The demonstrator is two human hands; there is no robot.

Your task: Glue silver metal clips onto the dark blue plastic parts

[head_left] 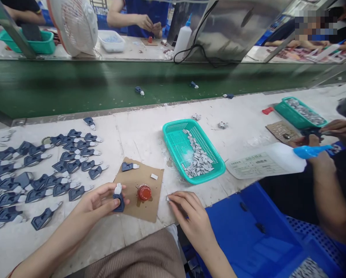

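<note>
My left hand (pixel 103 202) is closed on a dark blue plastic part with a white tip (pixel 119 202), held upright over the left edge of a cardboard piece (pixel 135 212). My right hand (pixel 190 212) pinches a small white piece (pixel 168 198) just right of the cardboard. On the cardboard sit a red cap-like pot (pixel 144 192) with a wet stain around it and a loose white piece (pixel 154 176). Another blue part (pixel 129 166) lies at its top left corner. Behind my right hand, a green basket (pixel 173 144) holds many small white pieces.
Many blue parts with white tips (pixel 39 181) cover the table's left side. A white bottle with a blue nozzle (pixel 265 160) lies at the right, near a co-worker's hands (pixel 320 143). Blue crates (pixel 233 231) stand below. Several parts rest along the green belt (pixel 109 88).
</note>
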